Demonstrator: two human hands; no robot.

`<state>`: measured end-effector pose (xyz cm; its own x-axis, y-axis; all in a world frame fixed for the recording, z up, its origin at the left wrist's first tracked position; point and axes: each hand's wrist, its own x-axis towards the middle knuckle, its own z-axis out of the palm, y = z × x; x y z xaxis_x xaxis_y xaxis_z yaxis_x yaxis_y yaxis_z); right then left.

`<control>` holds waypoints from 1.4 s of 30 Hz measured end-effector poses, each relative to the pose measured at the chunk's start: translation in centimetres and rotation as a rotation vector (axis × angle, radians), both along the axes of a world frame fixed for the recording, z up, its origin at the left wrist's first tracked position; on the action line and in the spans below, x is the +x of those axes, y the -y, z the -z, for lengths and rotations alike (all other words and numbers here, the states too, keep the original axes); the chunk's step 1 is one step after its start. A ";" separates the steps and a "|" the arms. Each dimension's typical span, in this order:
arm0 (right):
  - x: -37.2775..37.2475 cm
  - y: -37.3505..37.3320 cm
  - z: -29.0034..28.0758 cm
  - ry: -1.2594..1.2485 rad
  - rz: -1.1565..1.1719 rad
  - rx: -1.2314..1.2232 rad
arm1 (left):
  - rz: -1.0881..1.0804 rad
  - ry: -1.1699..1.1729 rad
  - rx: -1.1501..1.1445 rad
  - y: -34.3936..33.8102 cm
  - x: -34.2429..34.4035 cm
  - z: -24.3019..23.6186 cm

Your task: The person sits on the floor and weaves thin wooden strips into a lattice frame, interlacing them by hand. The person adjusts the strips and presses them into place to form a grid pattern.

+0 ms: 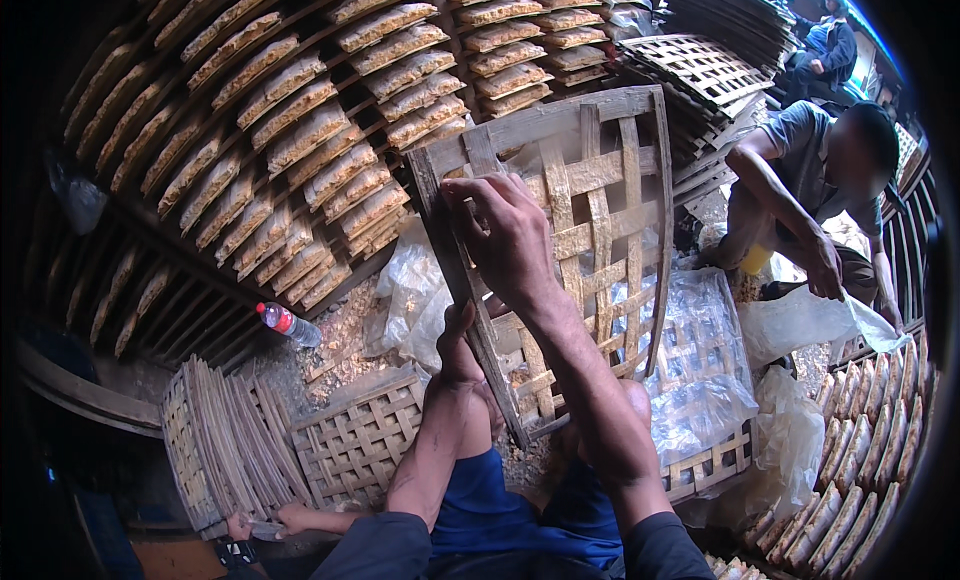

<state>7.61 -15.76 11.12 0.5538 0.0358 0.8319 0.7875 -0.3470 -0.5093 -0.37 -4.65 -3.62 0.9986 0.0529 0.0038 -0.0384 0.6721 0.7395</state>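
A woven bamboo tray point(585, 250) in a wooden frame stands tilted up before me, above my knees. Lower on its left rail, my left hand point(462, 365) is closed on the frame, thumb along the wood and the other fingers mostly hidden. Higher up, my right hand point(508, 238) crosses in front of the lattice. Its fingers are curled in a pinch against the upper left part of the same rail; what lies between the fingertips, if anything, is hidden.
Racks of wrapped slabs point(310, 130) rise ahead and left. A bottle point(288, 325) lies by them. Stacked trays point(240, 440) stand lower left, near another person's hands point(268, 523). At right, a person point(815, 200) holds a plastic sheet point(810, 320). Plastic film point(700, 410) covers a tray beside my knee.
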 end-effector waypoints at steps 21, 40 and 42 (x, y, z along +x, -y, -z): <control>-4.7 2.7 5.4 -0.354 -0.208 -0.024 | 0.088 0.168 -0.142 0.2 0.4 -1.5; -9.6 4.2 10.1 -0.478 -0.267 -0.125 | 0.225 0.148 -0.354 -1.8 0.6 -2.0; -9.2 2.9 10.3 -0.440 -0.225 -0.127 | 0.190 0.155 -0.288 -1.8 0.6 -1.7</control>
